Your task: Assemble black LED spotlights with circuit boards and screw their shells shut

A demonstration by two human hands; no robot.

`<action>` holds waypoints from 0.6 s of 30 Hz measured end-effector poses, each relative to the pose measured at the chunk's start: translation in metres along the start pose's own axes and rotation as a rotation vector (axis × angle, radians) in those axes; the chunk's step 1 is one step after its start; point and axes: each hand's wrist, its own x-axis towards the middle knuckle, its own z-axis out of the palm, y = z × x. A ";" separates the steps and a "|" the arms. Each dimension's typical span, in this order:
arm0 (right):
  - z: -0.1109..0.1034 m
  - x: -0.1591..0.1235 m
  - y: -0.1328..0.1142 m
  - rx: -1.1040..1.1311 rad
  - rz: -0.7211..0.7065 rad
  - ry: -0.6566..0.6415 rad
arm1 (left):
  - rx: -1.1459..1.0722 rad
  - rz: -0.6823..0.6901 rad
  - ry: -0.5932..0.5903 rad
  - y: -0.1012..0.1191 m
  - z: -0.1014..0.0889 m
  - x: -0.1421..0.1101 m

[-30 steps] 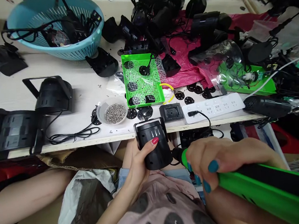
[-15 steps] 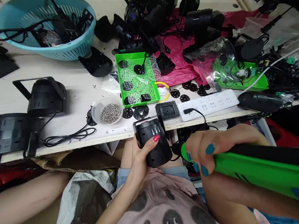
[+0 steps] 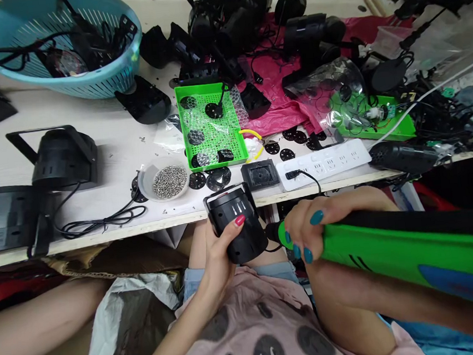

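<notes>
My left hand (image 3: 220, 253) is wrapped round a small black spotlight housing (image 3: 245, 233) with a U-shaped bracket, held over my lap just in front of the table edge. The thumb lies along its side. My right hand (image 3: 310, 226) grips the front of a green and black electric screwdriver (image 3: 398, 248), whose body runs back to the right. Its dark nose points left at the lower right side of the housing. Where the bit meets the housing is hidden. Beyond the housing, on the table, a clear bowl of small screws (image 3: 170, 181) stands beside black perforated discs (image 3: 219, 178).
A green perforated tray (image 3: 236, 138) and a white power strip (image 3: 323, 166) lie near the table edge. At the left stand a blue basket (image 3: 97, 85) of cables and another bracketed black light (image 3: 63, 160). More black housings (image 3: 242, 26) are piled behind. Someone's bare leg (image 3: 45, 319) shows at lower left.
The view has shifted, so the table things slide left. The screwdriver's rear has tilted up a little in view. Both hands keep their hold, and the nose stays at the housing's side.
</notes>
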 end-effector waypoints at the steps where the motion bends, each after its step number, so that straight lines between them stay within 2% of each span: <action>1: 0.002 -0.001 0.000 -0.005 -0.002 0.024 | 0.001 0.015 0.010 0.000 0.001 -0.001; 6: 0.011 -0.005 -0.006 0.045 0.123 0.081 | -0.035 -0.022 -0.001 0.001 0.003 -0.003; 11: 0.001 -0.005 -0.008 0.101 0.120 0.021 | -0.038 -0.075 -0.029 0.002 0.000 -0.002; 14: -0.004 -0.004 -0.010 0.088 0.098 0.053 | -0.061 -0.045 -0.023 0.001 0.001 0.000; 18: 0.002 -0.003 -0.007 0.043 0.058 0.093 | -0.061 0.034 0.010 -0.004 0.004 0.000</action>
